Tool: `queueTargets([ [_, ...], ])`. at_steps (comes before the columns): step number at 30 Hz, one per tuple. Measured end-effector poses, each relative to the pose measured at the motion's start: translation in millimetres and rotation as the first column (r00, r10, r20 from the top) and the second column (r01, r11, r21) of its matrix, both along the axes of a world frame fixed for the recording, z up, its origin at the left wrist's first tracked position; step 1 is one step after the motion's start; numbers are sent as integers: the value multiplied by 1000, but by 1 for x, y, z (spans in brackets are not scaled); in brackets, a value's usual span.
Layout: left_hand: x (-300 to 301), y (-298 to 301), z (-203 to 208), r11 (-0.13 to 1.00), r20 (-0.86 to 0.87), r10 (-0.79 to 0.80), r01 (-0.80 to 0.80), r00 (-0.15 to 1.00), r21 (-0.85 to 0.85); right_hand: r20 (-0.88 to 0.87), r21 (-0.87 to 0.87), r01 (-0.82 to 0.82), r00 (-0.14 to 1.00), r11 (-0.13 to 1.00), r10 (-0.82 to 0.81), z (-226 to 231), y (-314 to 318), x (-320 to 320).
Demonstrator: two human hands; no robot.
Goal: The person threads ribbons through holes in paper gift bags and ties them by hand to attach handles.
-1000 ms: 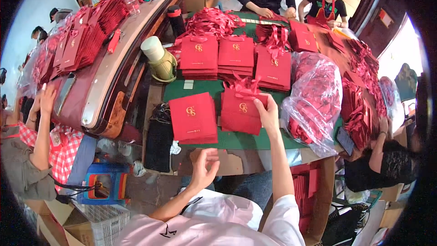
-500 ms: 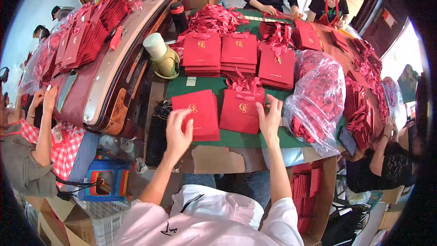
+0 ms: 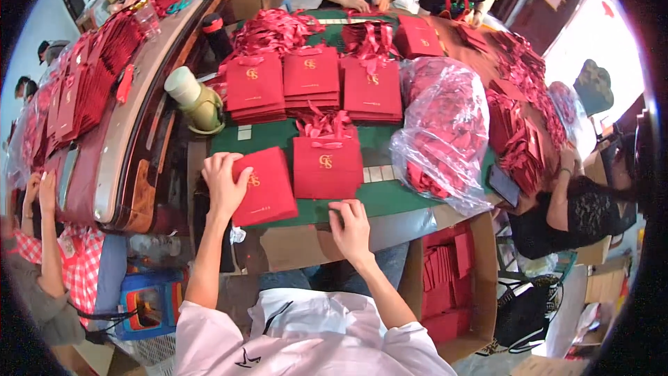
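Note:
A stack of red paper gift bags (image 3: 264, 198) with gold printing lies at a slant on the green tabletop before me. My left hand (image 3: 226, 184) is at its upper left corner, thumb over the top bag and fingers apart along the edge. Just to the right, a second stack of red gift bags (image 3: 327, 179) lies with its ribbon handles (image 3: 325, 125) bunched at the far end. Below that stack, near the table's front edge, my right hand (image 3: 351, 230) has loosely bent fingers, slightly apart, and holds nothing.
Three taller bag stacks (image 3: 255, 90) stand behind, with heaped red ribbons (image 3: 275, 31) beyond. A clear plastic sack (image 3: 445, 132) of red ribbons bulges at right. A cream-lidded flask (image 3: 198, 101) stands left; a carton (image 3: 452, 292) of red bags sits below the table. Co-workers sit around.
My left hand has moved onto the left stack's upper corner. My right hand has drawn back from the right stack toward the table's front edge. The view has shifted right.

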State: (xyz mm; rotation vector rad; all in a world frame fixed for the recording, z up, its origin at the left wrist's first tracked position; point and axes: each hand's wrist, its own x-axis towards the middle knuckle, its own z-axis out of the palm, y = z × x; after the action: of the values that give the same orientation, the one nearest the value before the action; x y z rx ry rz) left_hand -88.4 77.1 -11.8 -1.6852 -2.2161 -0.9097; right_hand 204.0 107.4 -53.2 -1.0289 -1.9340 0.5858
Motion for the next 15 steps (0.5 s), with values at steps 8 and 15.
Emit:
queueTargets([
  [8,16,-31,28,985,82,-143,134,986,107,-29,88,470,883,878,-469,-5,40,69],
  [15,65,-57,52,959,258,-279,280,925,35,73,133,545,827,828,-557,-23,75,113],
])
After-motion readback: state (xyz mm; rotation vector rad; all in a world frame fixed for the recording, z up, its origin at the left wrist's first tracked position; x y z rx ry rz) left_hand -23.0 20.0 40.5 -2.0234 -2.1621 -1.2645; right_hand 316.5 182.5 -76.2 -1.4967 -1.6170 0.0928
